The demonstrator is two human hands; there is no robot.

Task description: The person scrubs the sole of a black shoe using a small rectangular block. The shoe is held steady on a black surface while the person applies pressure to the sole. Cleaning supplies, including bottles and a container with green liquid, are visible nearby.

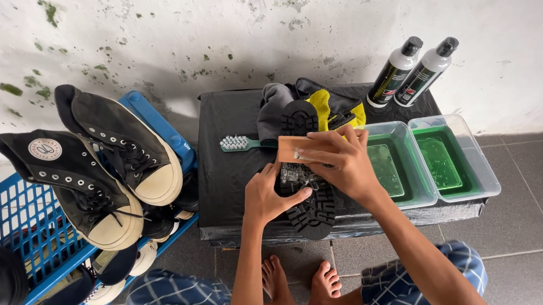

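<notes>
A black shoe (312, 213) lies sole-up on the black-covered low table (227, 142). My left hand (269, 195) grips the shoe at its left side, thumb across the tread. My right hand (340, 158) holds a wooden-backed brush (293, 149) pressed on the middle of the sole, where grey foam shows. The toe of the sole points toward the wall.
A green-handled toothbrush-like brush (240, 143) lies left of the shoe. Grey and yellow cloths (328, 103) sit behind it. Two clear tubs of green water (430, 163) stand at right, two white bottles (413, 71) behind them. A blue basket (15, 215) holds several black sneakers (108, 161).
</notes>
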